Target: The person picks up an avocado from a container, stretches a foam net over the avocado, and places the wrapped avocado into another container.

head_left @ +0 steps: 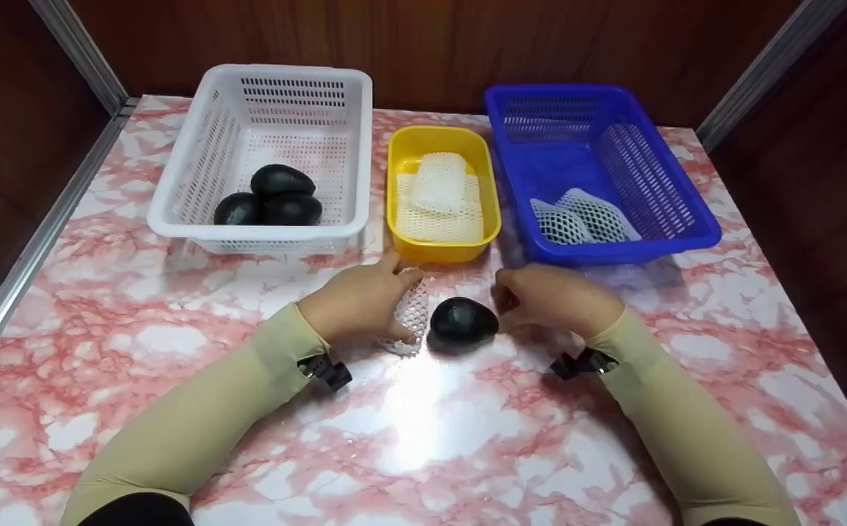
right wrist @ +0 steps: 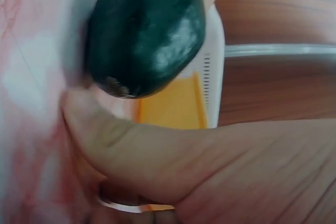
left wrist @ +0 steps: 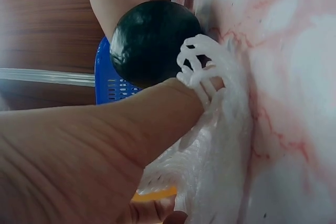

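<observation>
A dark green avocado (head_left: 464,321) lies on the table between the two hands. Left of it, my left hand (head_left: 365,303) holds a white foam net sleeve (head_left: 412,314); in the left wrist view the thumb (left wrist: 173,103) is hooked into the open end of the sleeve (left wrist: 220,119). My right hand (head_left: 547,296) is at the avocado's right end with bent fingers and nothing in its grasp. Its thumb (right wrist: 110,129) comes close to the avocado (right wrist: 147,35) in the right wrist view; whether they touch I cannot tell.
Behind the hands stand a white basket (head_left: 259,232) with 3 avocados (head_left: 281,180), a yellow bin (head_left: 442,252) holding flat foam nets (head_left: 439,197), and a blue basket (head_left: 613,252) with net-wrapped fruit (head_left: 591,217). Wooden panels (head_left: 423,51) border the marbled table (head_left: 423,453).
</observation>
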### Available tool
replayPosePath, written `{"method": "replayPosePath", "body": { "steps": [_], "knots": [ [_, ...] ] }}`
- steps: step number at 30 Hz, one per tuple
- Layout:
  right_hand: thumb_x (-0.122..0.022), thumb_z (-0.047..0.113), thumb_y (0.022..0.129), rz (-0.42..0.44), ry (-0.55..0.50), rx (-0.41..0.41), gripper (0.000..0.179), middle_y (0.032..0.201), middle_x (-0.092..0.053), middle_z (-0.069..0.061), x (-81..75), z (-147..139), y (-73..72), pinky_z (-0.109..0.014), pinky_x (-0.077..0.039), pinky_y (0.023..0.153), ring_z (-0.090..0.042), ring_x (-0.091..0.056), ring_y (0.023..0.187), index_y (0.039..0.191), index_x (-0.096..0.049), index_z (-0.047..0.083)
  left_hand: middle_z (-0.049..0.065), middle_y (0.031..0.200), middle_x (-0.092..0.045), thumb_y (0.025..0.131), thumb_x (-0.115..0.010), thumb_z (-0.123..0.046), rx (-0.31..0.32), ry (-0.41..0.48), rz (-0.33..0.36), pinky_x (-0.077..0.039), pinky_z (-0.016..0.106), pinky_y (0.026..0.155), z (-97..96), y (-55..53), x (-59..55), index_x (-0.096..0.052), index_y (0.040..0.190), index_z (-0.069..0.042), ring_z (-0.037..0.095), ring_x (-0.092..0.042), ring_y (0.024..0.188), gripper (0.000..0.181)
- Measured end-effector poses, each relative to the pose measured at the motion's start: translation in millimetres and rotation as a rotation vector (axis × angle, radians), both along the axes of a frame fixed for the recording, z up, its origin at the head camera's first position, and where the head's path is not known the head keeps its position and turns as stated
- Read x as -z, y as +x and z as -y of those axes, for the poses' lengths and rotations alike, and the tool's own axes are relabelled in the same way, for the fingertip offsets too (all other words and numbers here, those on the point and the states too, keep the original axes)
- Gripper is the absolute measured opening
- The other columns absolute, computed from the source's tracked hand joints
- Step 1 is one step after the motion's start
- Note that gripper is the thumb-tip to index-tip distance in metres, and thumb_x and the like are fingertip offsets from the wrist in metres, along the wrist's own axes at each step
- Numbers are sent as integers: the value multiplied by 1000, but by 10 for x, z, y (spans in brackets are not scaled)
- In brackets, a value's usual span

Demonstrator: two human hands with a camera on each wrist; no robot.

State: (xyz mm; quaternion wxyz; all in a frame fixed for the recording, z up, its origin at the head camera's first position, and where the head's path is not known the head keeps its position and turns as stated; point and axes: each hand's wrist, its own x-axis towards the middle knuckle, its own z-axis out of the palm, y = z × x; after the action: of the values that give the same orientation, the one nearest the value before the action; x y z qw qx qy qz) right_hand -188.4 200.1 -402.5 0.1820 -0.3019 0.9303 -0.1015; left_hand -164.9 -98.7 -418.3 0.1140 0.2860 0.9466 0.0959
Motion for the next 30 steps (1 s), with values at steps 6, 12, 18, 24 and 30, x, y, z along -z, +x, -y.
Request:
{"method": "replayPosePath", "body": {
  "steps": [6,12,18,24,30],
  "knots": [
    [-79,35,101,-215,-32,17,21,86,-74,-1,-148,92,127,-43,-59,72,-19,-65,72,101,-73,15,14,141,-52,82,-91,-61,-8,-1,7,-62,51,81,-16,2,-28,-50,163,-19,32,-68,90,101],
    [-78,41,102,-394,-126,-97,31,99,-74,-6,-202,316,334,-46,-61,73,-25,-68,81,107,-72,11,14,144,-52,82,-91,-61,-5,8,-7,-63,50,83,-15,7,-35,-51,162,-18,32,-68,92,100],
    [-88,56,88,-304,-43,-168,63,117,-74,-9,-197,394,480,-51,-64,81,-27,-73,93,133,-68,15,13,142,-52,82,-91,-60,-10,8,-2,-62,49,81,-13,19,-25,-52,161,-17,31,-68,92,98],
    [-99,39,79,-171,69,-172,75,115,-78,-12,-126,400,440,-53,-64,87,-32,-76,96,140,-61,15,13,141,-52,83,-91,-61,-14,0,15,-62,49,82,-18,13,-18,-51,162,-17,31,-67,90,99],
    [-97,41,80,-231,-3,-158,77,119,-78,-14,-66,383,358,-54,-64,89,-34,-78,97,143,-63,11,15,140,-53,82,-91,-60,-8,2,-3,-63,51,81,-7,21,-5,-53,160,-16,32,-69,90,98]
  ]
}}
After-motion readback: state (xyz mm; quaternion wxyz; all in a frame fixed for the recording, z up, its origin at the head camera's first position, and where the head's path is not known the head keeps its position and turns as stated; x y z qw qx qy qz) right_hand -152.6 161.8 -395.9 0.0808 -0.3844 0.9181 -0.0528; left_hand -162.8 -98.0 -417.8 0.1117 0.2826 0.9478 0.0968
